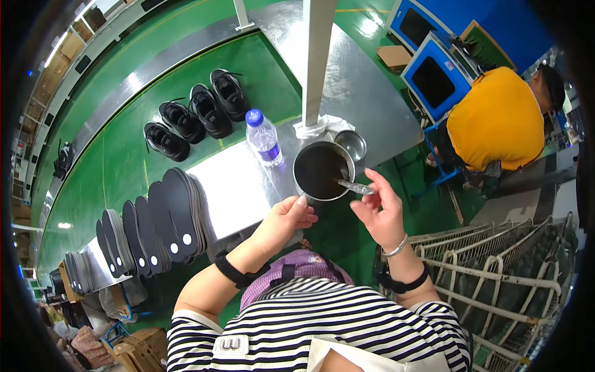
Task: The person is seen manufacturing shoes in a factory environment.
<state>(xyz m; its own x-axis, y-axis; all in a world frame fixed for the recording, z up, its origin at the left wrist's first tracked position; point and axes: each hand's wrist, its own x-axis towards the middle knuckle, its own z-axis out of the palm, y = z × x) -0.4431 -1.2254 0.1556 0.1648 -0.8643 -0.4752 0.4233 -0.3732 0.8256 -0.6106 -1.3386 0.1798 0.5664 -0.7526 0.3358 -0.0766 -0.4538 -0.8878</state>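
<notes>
A metal mug (pixel 316 198) sits by the near edge of the table (pixel 229 186), in front of the person (whether it rests there or is held just over the edge is unclear); dark liquid (pixel 316 168) fills much of it, and a metal spoon (pixel 354 186) dips in, its bowl hidden below the surface; the left hand (pixel 286 220) appears to grasp the mug at its lower left, thumb uppermost and fingers curled; the right hand (pixel 381 214) has the spoon's handle end between thumb and forefinger, though I can't make out how firmly, if at all, it grips.

By the look of it, the liquid is already in and the spoon in place; plenty of liquid is left, the spoon is not yet out, and a round metal lid or dish (pixel 351 147) lies just beside the mug rather than on it.

As for writing, the water bottle (pixel 263 139) carries a purple label with print too small to make out; the shirt patch (pixel 231 345) bears a bold dark mark; the white round stickers on the insoles (pixel 176 214) show nothing legible.
</notes>
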